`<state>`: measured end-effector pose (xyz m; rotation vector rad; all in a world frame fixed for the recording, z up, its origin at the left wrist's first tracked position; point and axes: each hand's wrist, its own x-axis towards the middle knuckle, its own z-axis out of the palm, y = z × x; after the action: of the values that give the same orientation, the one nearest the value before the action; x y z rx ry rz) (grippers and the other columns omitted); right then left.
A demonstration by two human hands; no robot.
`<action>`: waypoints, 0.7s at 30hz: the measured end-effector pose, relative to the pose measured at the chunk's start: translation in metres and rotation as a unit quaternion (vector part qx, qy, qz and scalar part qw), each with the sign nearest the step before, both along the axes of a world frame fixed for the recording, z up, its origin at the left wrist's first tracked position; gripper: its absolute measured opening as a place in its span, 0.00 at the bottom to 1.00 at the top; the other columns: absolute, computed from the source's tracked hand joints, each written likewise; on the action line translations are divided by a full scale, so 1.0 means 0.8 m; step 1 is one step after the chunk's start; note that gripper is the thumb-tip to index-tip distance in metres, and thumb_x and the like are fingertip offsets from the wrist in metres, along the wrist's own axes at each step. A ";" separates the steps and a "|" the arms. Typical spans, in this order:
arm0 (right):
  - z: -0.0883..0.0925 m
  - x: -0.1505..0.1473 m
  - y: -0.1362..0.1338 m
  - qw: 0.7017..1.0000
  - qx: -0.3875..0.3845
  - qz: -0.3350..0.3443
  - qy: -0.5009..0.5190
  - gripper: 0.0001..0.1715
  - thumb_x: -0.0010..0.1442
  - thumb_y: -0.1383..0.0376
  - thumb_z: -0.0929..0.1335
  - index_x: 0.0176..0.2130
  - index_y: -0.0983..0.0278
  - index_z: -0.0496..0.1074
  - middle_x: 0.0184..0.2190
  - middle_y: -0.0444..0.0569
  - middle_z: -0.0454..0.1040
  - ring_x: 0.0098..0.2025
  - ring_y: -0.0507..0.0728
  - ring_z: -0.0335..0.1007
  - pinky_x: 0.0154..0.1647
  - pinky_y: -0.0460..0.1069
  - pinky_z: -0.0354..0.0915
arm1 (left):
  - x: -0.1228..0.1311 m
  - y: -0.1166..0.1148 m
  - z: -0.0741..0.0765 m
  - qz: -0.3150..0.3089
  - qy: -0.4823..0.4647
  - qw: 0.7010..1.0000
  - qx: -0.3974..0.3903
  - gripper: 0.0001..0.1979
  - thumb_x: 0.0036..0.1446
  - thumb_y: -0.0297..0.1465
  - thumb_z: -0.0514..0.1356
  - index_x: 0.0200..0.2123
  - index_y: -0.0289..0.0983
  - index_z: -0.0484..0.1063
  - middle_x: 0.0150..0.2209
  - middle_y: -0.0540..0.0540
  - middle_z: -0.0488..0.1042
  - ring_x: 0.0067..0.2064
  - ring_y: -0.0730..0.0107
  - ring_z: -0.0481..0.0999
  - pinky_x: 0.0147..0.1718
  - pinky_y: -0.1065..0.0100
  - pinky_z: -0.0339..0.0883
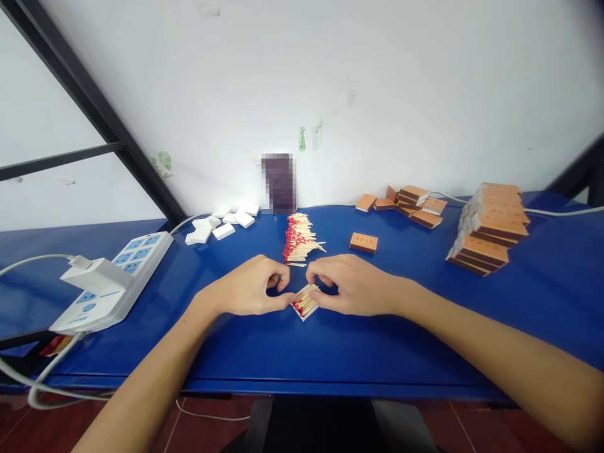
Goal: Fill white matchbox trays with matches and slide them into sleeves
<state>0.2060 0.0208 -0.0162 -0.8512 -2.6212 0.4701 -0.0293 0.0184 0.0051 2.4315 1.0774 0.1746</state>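
A small white matchbox tray (302, 318) lies tilted to the view on the blue table, with red-tipped matches (306, 301) inside. My left hand (252, 286) is at its left side, thumb tip touching the tray's edge and the other fingers curled. From the right, my right hand (353, 286) has its thumb on the tray's right side over the match ends, index finger bent above. Between thumb and index of each hand a gap shows. Just behind the hands sits a heap of loose matches (298, 239), mostly with heads to the left.
Several white trays (224, 231) lie at the back left. One orange matchbox (363, 243) sits right of the heap. More matchbox covers (415, 204) and stacked matchboxes (491, 226) stand at the right. A power strip (116, 283) with a plugged-in white adapter (94, 280) is at the left.
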 end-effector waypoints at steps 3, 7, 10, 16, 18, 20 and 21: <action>-0.001 -0.001 0.001 1.000 -0.015 0.009 0.005 0.04 0.60 0.65 0.66 0.37 0.64 0.68 0.27 0.41 0.66 0.28 0.49 0.58 0.30 0.46 0.50 | -0.001 0.000 -0.001 -0.004 -0.006 1.000 -0.025 0.15 0.57 0.40 0.59 0.25 0.35 0.66 0.20 0.54 0.61 0.23 0.78 0.56 0.23 0.72 0.49; 0.001 -0.002 0.000 0.999 -0.036 0.019 0.004 0.12 0.61 0.66 0.65 0.46 0.63 0.70 0.28 0.41 0.68 0.28 0.50 0.59 0.30 0.46 0.50 | 0.003 -0.002 0.000 -0.009 -0.015 1.000 -0.025 0.19 0.56 0.45 0.62 0.26 0.35 0.68 0.20 0.55 0.60 0.23 0.78 0.56 0.22 0.72 0.49; 0.001 -0.003 -0.002 0.999 -0.035 0.018 -0.005 0.08 0.62 0.65 0.65 0.39 0.64 0.72 0.27 0.41 0.68 0.27 0.49 0.57 0.29 0.47 0.49 | 0.006 -0.001 -0.004 -0.009 -0.015 1.000 -0.026 0.20 0.56 0.46 0.62 0.25 0.35 0.68 0.19 0.55 0.60 0.22 0.78 0.55 0.21 0.72 0.47; -0.004 -0.008 -0.005 0.998 -0.039 -0.042 -0.015 0.11 0.62 0.61 0.65 0.32 0.64 0.71 0.22 0.41 0.67 0.25 0.49 0.56 0.28 0.47 0.45 | 0.013 0.000 -0.016 -0.008 -0.023 0.999 0.023 0.18 0.58 0.42 0.60 0.24 0.35 0.66 0.20 0.54 0.62 0.22 0.79 0.56 0.23 0.72 0.48; -0.005 -0.008 -0.004 0.998 -0.052 -0.040 -0.011 0.11 0.64 0.63 0.63 0.33 0.64 0.72 0.22 0.41 0.67 0.25 0.49 0.57 0.28 0.47 0.46 | 0.014 -0.001 -0.017 -0.008 -0.018 0.999 0.035 0.18 0.60 0.42 0.59 0.24 0.36 0.66 0.19 0.54 0.62 0.22 0.78 0.57 0.23 0.72 0.49; -0.006 -0.008 -0.003 0.998 -0.058 -0.039 -0.006 0.11 0.63 0.66 0.62 0.34 0.64 0.72 0.22 0.41 0.68 0.25 0.49 0.57 0.29 0.47 0.47 | 0.014 -0.001 -0.016 -0.009 -0.012 0.998 0.053 0.18 0.61 0.43 0.57 0.24 0.36 0.66 0.19 0.54 0.62 0.22 0.78 0.57 0.23 0.71 0.49; -0.006 -0.007 -0.003 0.997 -0.058 -0.040 -0.004 0.10 0.63 0.67 0.62 0.35 0.64 0.72 0.23 0.41 0.68 0.25 0.49 0.57 0.29 0.47 0.47 | 0.013 -0.001 -0.015 -0.011 -0.010 0.998 0.064 0.19 0.61 0.43 0.57 0.24 0.36 0.66 0.19 0.54 0.62 0.22 0.78 0.57 0.24 0.71 0.49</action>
<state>0.2001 0.0185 -0.0212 -0.9919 -2.5768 0.6040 -0.0187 0.0175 -0.0070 2.5479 1.0615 0.2677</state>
